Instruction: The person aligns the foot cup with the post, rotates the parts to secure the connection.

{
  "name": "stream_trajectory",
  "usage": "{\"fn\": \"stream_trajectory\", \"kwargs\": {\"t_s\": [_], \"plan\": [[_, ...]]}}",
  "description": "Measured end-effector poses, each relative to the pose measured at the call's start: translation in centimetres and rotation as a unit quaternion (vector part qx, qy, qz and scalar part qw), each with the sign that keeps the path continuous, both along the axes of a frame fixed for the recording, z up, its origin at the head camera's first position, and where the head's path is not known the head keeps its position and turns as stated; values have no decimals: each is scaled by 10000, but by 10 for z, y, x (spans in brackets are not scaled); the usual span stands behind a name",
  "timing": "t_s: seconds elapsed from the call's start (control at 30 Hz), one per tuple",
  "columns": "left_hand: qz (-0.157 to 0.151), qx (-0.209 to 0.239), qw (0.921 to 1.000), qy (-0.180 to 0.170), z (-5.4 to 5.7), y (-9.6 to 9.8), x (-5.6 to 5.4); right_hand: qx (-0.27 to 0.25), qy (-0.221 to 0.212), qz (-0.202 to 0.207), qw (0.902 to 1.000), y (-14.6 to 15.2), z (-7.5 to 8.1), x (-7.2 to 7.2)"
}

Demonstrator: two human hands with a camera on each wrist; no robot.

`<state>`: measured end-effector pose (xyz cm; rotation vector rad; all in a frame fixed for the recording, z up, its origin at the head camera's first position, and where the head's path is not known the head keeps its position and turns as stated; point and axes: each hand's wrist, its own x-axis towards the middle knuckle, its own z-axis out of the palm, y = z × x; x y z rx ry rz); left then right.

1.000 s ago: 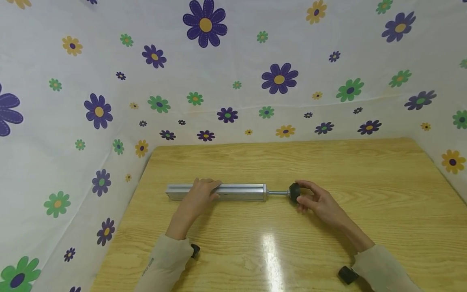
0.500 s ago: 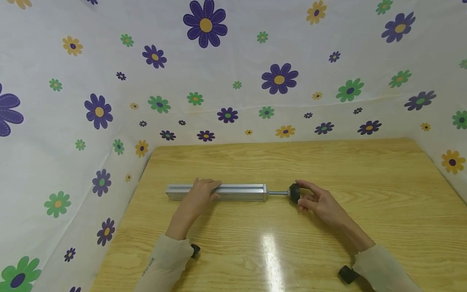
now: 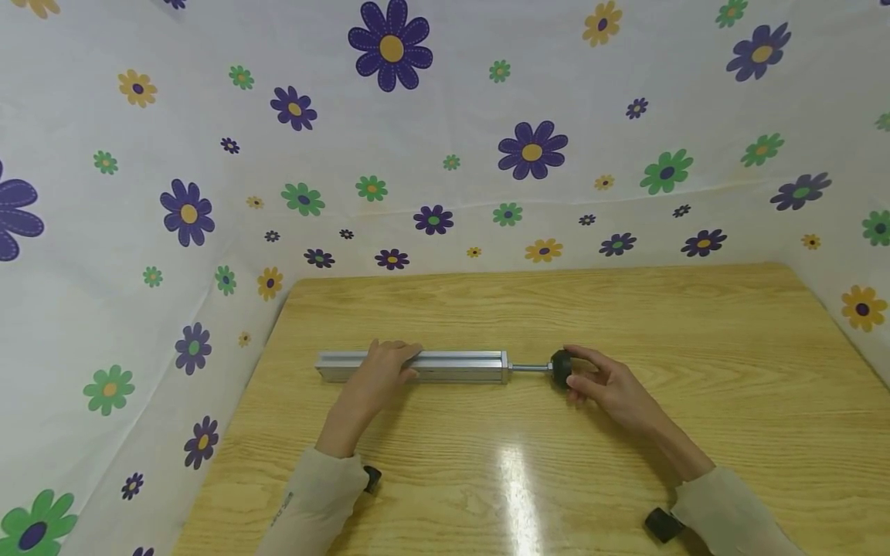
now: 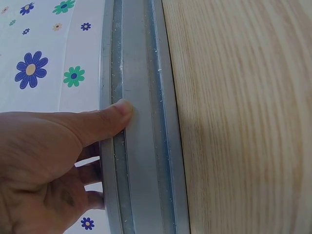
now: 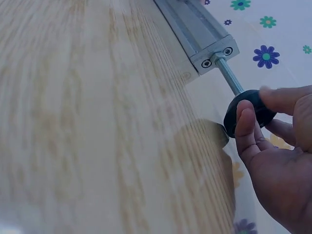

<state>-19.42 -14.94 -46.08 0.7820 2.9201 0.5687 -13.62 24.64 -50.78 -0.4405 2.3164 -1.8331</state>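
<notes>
A silver aluminium profile (image 3: 459, 361) with long grooves lies lengthwise on the wooden table. My left hand (image 3: 378, 377) grips it toward its left part; in the left wrist view the thumb (image 4: 114, 117) lies over the near grooved face (image 4: 141, 156), with the other fingers partly hidden behind. From the profile's right end plate (image 5: 214, 55), which has two screws, a threaded rod (image 3: 530, 368) sticks out and passes through a nut. A round black levelling foot (image 3: 560, 369) sits on the rod's end. My right hand (image 3: 612, 392) pinches this foot between thumb and fingers.
Wood-grain table (image 3: 445, 309) extends around the profile. White flower-printed cloth (image 3: 445, 116) stands behind and along the sides. A black wrist device (image 3: 664, 525) hangs at the right sleeve (image 3: 730, 513), another (image 3: 372, 479) at the left.
The right fingers shift slightly around the black foot, the thumb lifting back and then returning to its edge. My left hand and the profile stay in place.
</notes>
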Motion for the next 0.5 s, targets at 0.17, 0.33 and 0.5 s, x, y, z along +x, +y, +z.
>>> {"fn": "stream_trajectory", "kwargs": {"t_s": [0.17,0.33,0.5], "plan": [[22,-24,10000,-17,1,0,0,331,115,11,9994,0,2,0],[70,8,10000,-32,0,1,0,287,-147,-110,9994,-1,3,0],[123,-33,9999,-43,0,1,1,34,-79,-151,9998,-1,1,-1]]}}
